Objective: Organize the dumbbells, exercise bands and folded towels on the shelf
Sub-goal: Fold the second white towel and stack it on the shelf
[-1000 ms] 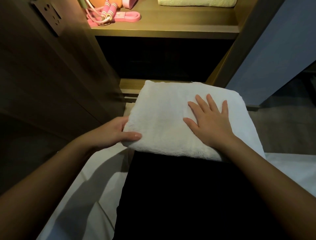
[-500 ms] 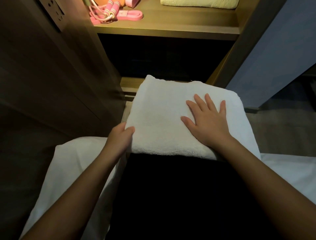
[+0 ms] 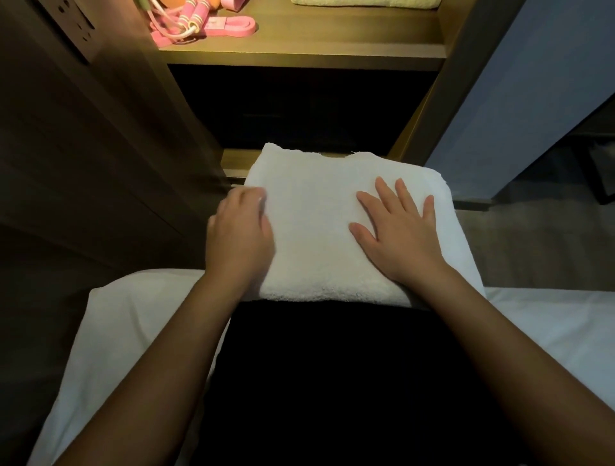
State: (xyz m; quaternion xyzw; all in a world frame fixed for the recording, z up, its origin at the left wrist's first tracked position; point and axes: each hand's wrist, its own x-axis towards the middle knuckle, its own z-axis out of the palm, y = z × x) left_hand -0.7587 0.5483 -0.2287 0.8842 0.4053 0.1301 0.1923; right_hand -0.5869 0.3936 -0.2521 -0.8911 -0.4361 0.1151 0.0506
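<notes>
Folded white towel (image 3: 316, 233): lies flat on the black-clad lap (image 3: 332, 382). Its near edge runs along the lap and its far edge reaches the front lip of the lower shelf board (image 3: 236, 163).
Right hand (image 3: 402, 239): palm down on the towel, right of its middle. The fingers are straight and fanned apart and the thumb is out to the left, so it presses flat with nothing pinched.
Left hand (image 3: 239, 239): back of the hand up, laid over the towel's left edge. The fingertips are motion-blurred toward the far left corner, so I cannot tell whether they curl round the edge or only rest on it.
Upper shelf (image 3: 299, 53): lit wooden board, above and beyond the towel.
Pink exercise bands (image 3: 233, 28): at the shelf's left end, tangled with a pink-handled cord (image 3: 189, 18).
Pale folded towel (image 3: 366, 2): toward the shelf's right end — only its front edge is in view.
Compartment under the shelf: dark, contents not readable.
White bedding (image 3: 126, 332): spread under and on both sides of the lap.
Left panel: dark wood with a socket plate (image 3: 71, 26) near its top.
Right side: blue wall (image 3: 532, 99) beside the shelf upright.
</notes>
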